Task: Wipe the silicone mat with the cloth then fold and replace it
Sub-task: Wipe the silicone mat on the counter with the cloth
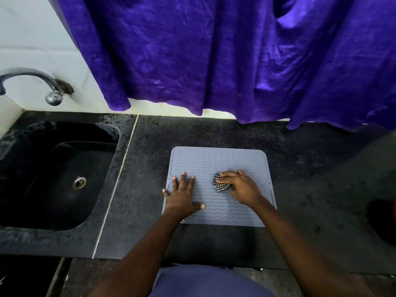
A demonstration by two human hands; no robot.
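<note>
Silicone mat (220, 161): grey, lying flat and unfolded on the counter, right of the sink and close in front of the person.
Mat's heading: its edges run square with the counter's front edge, and its wavy ridges run left to right. It looks a little wider than deep, so the long axis seems to lie left to right, though the slanted view makes this uncertain.
Cloth (220, 186): black-and-white check, bunched into a small wad, resting on the mat's right-centre.
Right hand (241, 188): its curled fingers grip the cloth and hold it down on the mat.
Left hand (182, 196): flat on the mat's left part, fingers straight and spread, thumb out to the right, holding nothing; the little finger reaches the mat's left edge.
Counter (310, 168): dark speckled stone, with a pale seam left of the mat.
Sink (102, 168): black basin set in the counter beyond the seam, with a metal drain (79, 182).
Tap (42, 82): metal, fixed to the white wall above the sink.
Curtain (214, 61): purple, hanging behind the counter, well apart from the mat.
</note>
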